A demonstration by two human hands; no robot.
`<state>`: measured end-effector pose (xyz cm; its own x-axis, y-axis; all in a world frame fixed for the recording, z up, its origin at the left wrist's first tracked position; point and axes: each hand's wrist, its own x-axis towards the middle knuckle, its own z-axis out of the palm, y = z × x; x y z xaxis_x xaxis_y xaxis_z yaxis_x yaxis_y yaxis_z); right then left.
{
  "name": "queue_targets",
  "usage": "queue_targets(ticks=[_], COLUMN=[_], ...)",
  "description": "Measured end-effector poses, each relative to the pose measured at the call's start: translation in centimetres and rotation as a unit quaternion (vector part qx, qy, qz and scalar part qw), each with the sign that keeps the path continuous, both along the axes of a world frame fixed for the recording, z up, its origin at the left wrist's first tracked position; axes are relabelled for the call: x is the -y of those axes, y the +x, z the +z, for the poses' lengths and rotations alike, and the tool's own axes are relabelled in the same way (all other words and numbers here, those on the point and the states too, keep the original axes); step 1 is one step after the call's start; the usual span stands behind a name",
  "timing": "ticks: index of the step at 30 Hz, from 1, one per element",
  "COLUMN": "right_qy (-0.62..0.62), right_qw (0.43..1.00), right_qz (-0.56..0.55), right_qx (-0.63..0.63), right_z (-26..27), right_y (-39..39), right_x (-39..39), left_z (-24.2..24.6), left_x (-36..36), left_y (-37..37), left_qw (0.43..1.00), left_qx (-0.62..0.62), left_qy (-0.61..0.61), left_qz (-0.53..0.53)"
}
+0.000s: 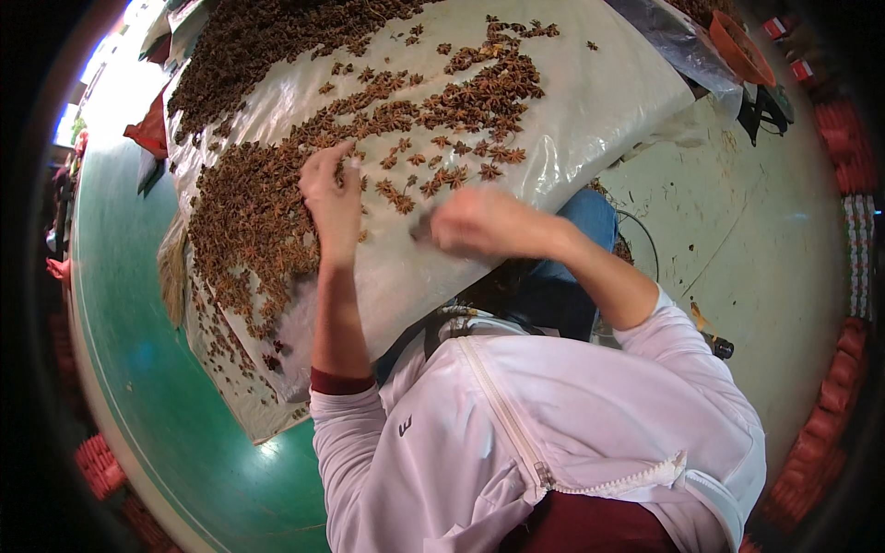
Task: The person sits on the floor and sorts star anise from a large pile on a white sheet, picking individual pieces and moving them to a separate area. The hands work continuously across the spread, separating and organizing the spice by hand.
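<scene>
Many dried star anise pods (259, 214) are heaped on a table covered with clear plastic sheeting (588, 90). My left hand (332, 183) is at the right edge of this heap, fingers curled over the pods; whether it holds one is hidden. To its right, my right hand (477, 221) is blurred, with its fingers bent and a small dark blurred shape at the fingertips that I cannot make out. Loose star anise (397, 197) lies between the hands, and a looser cluster (484, 90) spreads beyond them.
A larger dark heap of star anise (256, 55) covers the table's far left. An orange bowl (741, 48) stands at the far right. Straw-like bristles (173, 273) hang by the left edge. Red sacks (823, 415) line the floor's right side.
</scene>
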<state>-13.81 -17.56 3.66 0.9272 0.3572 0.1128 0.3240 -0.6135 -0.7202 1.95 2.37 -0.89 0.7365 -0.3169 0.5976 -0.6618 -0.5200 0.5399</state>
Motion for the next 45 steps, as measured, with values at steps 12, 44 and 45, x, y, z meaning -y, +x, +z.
queue_targets(ticks=[12, 44, 45], right_qy=[-0.040, 0.227, 0.199], right_qw=[0.970, 0.936, 0.935], right_qz=[-0.189, -0.267, -0.289], right_qx=[0.146, 0.041, 0.057], right_z=[-4.4, -2.1, -2.6], right_y=[5.8, 7.4, 7.6], right_x=[1.5, 0.5, 0.1], left_z=[0.8, 1.6, 2.0], left_x=[5.3, 4.9, 4.8], left_y=[-4.4, -3.0, -3.4], left_qw=[0.906, 0.908, 0.911], left_qx=[-0.393, -0.372, -0.370], left_qy=[-0.039, -0.113, -0.099], left_qz=[-0.152, -0.157, -0.153])
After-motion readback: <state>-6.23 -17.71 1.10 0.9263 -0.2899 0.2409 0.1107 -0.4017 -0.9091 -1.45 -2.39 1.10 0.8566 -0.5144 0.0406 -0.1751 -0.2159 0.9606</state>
